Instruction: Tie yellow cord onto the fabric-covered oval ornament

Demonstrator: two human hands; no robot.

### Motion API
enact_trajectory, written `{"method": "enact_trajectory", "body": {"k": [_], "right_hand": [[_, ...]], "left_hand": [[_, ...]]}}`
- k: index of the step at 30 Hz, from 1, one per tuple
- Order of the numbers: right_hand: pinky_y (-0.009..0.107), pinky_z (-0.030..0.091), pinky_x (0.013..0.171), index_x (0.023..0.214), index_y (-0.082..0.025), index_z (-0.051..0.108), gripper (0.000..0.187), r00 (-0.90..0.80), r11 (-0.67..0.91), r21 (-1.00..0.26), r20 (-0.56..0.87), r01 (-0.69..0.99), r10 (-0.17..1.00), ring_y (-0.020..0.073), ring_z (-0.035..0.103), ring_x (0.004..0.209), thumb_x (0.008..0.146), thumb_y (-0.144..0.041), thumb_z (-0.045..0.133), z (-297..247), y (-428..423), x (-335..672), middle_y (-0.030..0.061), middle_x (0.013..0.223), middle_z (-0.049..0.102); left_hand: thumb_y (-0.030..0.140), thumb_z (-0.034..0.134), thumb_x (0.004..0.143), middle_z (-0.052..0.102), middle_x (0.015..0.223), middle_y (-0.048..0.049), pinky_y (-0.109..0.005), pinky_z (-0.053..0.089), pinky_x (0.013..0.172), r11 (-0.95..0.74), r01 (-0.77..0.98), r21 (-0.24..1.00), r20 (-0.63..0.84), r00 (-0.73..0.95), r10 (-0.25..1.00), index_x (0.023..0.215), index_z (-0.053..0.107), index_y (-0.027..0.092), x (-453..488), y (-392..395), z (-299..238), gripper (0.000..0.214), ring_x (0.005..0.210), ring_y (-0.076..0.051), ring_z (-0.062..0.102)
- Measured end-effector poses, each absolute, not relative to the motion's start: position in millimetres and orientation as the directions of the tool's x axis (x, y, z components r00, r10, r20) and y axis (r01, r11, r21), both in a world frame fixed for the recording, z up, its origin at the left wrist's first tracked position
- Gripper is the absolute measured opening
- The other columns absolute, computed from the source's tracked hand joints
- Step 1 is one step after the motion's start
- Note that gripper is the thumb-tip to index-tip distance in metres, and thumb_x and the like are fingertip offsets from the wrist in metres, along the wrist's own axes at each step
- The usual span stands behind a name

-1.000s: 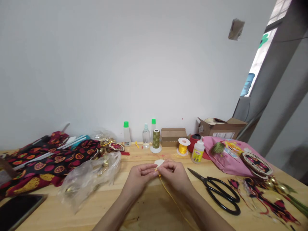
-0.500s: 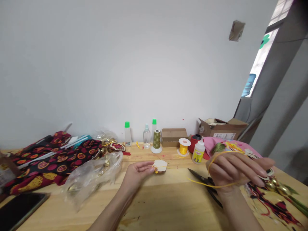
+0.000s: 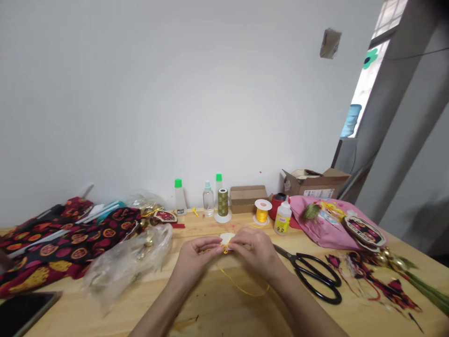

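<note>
Over the middle of the wooden table [image 3: 217, 313], my left hand [image 3: 194, 256] and my right hand [image 3: 253, 250] meet with fingertips pinched together. Between them is a small pale flat piece [image 3: 226, 238] with a yellow cord [image 3: 238, 285] tied to it. The left hand pinches the piece. The right hand pinches the cord right beside it. The cord hangs in a loose loop down toward me onto the table.
Black scissors [image 3: 315, 278] lie just right of my right hand. A crumpled clear plastic bag [image 3: 129, 260] and patterned red fabric [image 3: 66, 243] lie to the left. Behind stand a glue bottle [image 3: 282, 217], a yellow spool [image 3: 263, 213], a green thread cone [image 3: 222, 203], bottles, cardboard boxes [image 3: 315, 183] and a pink bag [image 3: 329, 224]. A dark phone [image 3: 24, 313] lies at the lower left.
My right hand, which had swung out to the right drawing the yellow cord, has come back to the left hand and pinches at the pale piece again.
</note>
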State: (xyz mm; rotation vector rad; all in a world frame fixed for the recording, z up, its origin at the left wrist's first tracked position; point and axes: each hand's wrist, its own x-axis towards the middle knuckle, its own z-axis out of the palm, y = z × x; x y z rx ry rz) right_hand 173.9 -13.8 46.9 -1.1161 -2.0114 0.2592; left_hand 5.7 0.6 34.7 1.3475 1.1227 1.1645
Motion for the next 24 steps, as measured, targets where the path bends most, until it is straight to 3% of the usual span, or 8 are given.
{"method": "enact_trajectory", "body": {"k": [3,8,11,13,16,20,24], "right_hand": [[0.024,0.040,0.064,0.070,-0.017,0.063,0.015,-0.169,0.555,-0.655,0.557,0.513,0.813,0.0141,0.055,0.068,0.077,-0.021,0.050,48.5,-14.0,176.4,0.0031,0.070,0.062],[0.024,0.042,0.062,0.068,-0.014,0.058,0.014,-0.071,0.446,-0.874,0.441,0.193,0.895,0.0134,0.055,0.065,0.074,-0.026,0.052,47.3,-13.3,171.9,0.0027,0.067,0.060],[0.019,0.038,0.048,0.067,-0.014,0.053,0.016,-0.078,0.311,-0.948,0.316,-0.062,0.946,0.0070,0.047,0.046,0.072,-0.029,0.055,49.7,-12.1,171.3,-0.0032,0.052,0.052],[0.014,0.024,0.036,0.068,-0.014,0.052,0.018,-0.111,0.181,-0.962,0.206,-0.203,0.972,0.0020,0.029,0.034,0.071,-0.032,0.056,52.7,-11.6,173.4,-0.0093,0.042,0.039],[0.015,0.007,0.034,0.067,-0.013,0.052,0.020,-0.145,0.066,-0.940,0.121,-0.336,0.982,0.0004,0.012,0.034,0.067,-0.031,0.061,57.1,-12.0,178.7,-0.0126,0.040,0.024],[0.016,0.004,0.034,0.067,-0.013,0.053,0.022,-0.135,0.050,-0.897,0.121,-0.439,0.984,0.0002,0.010,0.035,0.062,-0.030,0.066,58.9,-12.7,183.5,-0.0129,0.040,0.022],[0.017,0.004,0.034,0.066,-0.012,0.055,0.024,-0.105,0.061,-0.897,0.119,-0.439,0.987,-0.0001,0.011,0.034,0.061,-0.031,0.067,57.8,-11.1,183.1,-0.0127,0.038,0.023]], "left_hand": [[0.025,0.070,0.054,0.072,0.071,-0.0041,-0.025,0.049,0.066,-0.112,0.071,0.991,0.103,0.117,0.988,0.069,0.069,0.016,6.4,-2.0,37.6,0.017,0.068,-0.018,0.064],[0.026,0.068,0.057,0.072,0.072,-0.0031,-0.025,0.047,0.068,-0.163,0.116,0.980,0.149,0.123,0.981,0.067,0.070,0.018,4.6,-3.4,39.6,0.013,0.072,-0.019,0.063],[0.026,0.067,0.057,0.072,0.073,-0.0037,-0.025,0.047,0.071,-0.177,0.132,0.975,0.163,0.106,0.981,0.068,0.070,0.018,4.2,-3.2,40.8,0.014,0.074,-0.019,0.063],[0.026,0.066,0.057,0.072,0.073,-0.0039,-0.025,0.047,0.069,-0.175,0.134,0.975,0.163,0.096,0.982,0.067,0.070,0.017,4.3,-3.2,42.5,0.013,0.072,-0.019,0.063],[0.025,0.067,0.056,0.072,0.071,-0.0045,-0.024,0.048,0.065,-0.161,0.135,0.978,0.150,0.090,0.985,0.065,0.069,0.016,3.7,-3.6,44.9,0.013,0.068,-0.018,0.063],[0.026,0.068,0.055,0.072,0.068,-0.0053,-0.022,0.047,0.060,-0.155,0.133,0.979,0.142,0.098,0.985,0.065,0.069,0.015,2.2,-4.1,45.7,0.015,0.063,-0.017,0.062],[0.028,0.068,0.055,0.072,0.065,-0.0055,-0.022,0.047,0.056,-0.142,0.116,0.983,0.130,0.101,0.986,0.065,0.070,0.015,3.0,-4.8,45.8,0.017,0.059,-0.017,0.062]]}}
